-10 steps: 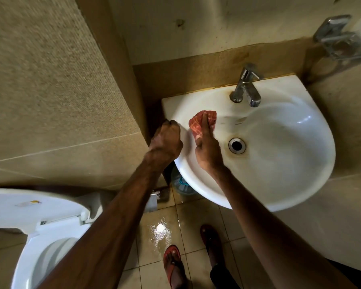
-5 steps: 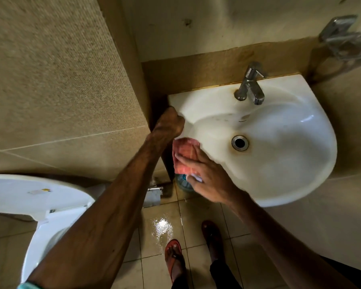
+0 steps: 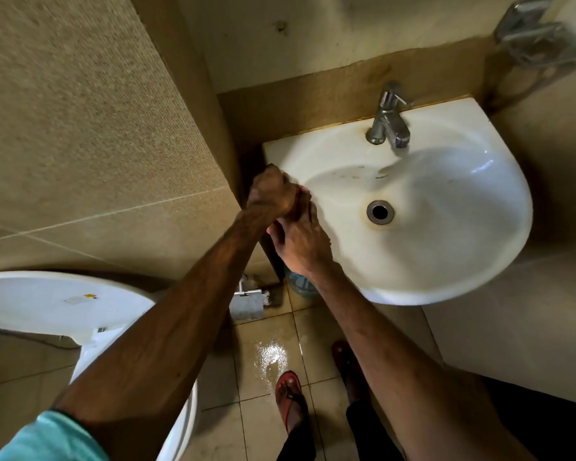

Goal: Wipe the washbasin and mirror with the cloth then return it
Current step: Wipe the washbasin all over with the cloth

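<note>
Two hands meet at washbasin (image 3: pixel 446 254) rim, left hand (image 3: pixel 269 194) gripping rim, right hand (image 3: pixel 301 242) clutching mostly hidden cloth (image 3: pixel 299 198) between them

At the washbasin's (image 3: pixel 446 287) left rim the cloth (image 3: pixel 297 202) was almost wholly hidden between my left hand (image 3: pixel 269 194) and my right hand (image 3: pixel 301 242), with only red slivers showing, so I could not tell what either hand's fingers closed on. Under the washbasin a bluish container (image 3: pixel 296 287) showed only as a scrap beside my right wrist. Above the washbasin's right corner a metal fitting (image 3: pixel 539 38) was blurred and cut by the picture's top edge, and well left of the washbasin the toilet (image 3: pixel 47 304) ran off the frame.
</note>
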A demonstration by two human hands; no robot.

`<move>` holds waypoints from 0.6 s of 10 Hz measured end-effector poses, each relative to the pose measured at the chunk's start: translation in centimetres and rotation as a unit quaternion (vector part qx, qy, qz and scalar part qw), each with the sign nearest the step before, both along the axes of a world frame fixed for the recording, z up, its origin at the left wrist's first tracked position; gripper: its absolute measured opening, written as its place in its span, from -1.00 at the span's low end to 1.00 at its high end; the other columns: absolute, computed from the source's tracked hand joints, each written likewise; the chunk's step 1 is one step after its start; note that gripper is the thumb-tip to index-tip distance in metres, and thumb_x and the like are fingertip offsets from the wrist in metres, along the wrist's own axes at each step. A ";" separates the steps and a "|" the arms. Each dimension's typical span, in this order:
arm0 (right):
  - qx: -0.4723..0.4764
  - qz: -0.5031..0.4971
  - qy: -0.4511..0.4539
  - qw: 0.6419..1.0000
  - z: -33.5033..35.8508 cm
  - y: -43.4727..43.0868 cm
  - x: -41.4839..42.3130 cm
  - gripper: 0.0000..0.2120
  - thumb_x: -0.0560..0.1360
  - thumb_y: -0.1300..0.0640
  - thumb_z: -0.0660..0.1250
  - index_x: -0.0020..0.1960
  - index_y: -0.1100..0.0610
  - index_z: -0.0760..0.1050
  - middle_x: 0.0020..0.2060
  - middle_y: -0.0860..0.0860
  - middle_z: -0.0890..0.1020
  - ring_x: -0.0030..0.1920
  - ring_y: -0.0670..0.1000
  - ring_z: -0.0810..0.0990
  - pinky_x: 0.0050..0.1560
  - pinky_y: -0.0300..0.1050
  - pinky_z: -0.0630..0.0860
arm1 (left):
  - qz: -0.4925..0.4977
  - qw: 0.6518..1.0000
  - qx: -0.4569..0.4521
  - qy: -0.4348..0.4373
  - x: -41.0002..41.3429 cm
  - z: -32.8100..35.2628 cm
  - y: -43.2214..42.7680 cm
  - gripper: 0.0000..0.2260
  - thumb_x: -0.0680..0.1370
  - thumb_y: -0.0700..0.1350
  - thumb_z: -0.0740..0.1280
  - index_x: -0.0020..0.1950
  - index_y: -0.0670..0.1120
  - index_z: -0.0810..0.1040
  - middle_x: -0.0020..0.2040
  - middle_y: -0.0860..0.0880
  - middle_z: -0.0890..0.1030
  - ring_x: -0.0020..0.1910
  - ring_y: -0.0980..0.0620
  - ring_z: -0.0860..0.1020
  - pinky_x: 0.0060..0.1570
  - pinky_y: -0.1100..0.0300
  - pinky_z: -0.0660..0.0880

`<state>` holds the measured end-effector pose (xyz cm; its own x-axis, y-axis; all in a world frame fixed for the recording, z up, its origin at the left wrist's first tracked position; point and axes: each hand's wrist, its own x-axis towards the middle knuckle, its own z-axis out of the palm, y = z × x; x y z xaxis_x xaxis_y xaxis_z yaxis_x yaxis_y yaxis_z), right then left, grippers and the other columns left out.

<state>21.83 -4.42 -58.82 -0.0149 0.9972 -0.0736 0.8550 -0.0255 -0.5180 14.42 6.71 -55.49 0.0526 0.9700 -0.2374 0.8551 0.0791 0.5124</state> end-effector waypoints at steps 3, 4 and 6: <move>0.064 0.133 -0.126 0.981 0.1 -12.4 8.2 -0.44 0.61 -0.06 0.31 0.56 -0.32 0.25 0.59 0.12 0.36 0.46 0.19 0.49 0.13 0.21 0.65 | -0.046 0.995 0.027 0.088 1.6 -0.2 -5.3 -0.66 0.59 -0.14 0.18 0.31 -0.25 0.48 0.32 -0.27 0.50 0.31 -0.25 0.48 0.39 -0.05 0.33; 0.050 0.146 -0.099 0.983 0.5 -12.8 10.6 -0.35 0.57 0.02 0.38 0.56 -0.33 0.23 0.57 0.02 0.40 0.44 0.13 0.51 0.13 0.16 0.62 | -0.065 0.991 0.016 0.114 2.3 -0.3 -6.1 -0.59 0.60 -0.13 0.19 0.41 -0.28 0.38 0.47 -0.33 0.34 0.40 -0.29 0.40 0.45 -0.03 0.28; -0.035 0.130 0.020 0.991 1.7 -7.4 7.5 -0.54 0.75 -0.09 0.05 0.64 -0.08 0.20 0.56 0.04 0.37 0.46 0.12 0.47 0.34 0.02 0.51 | -0.055 0.988 0.040 0.138 3.0 0.0 -6.2 -0.63 0.63 -0.14 0.16 0.38 -0.29 0.40 0.43 -0.30 0.39 0.36 -0.28 0.43 0.36 -0.04 0.38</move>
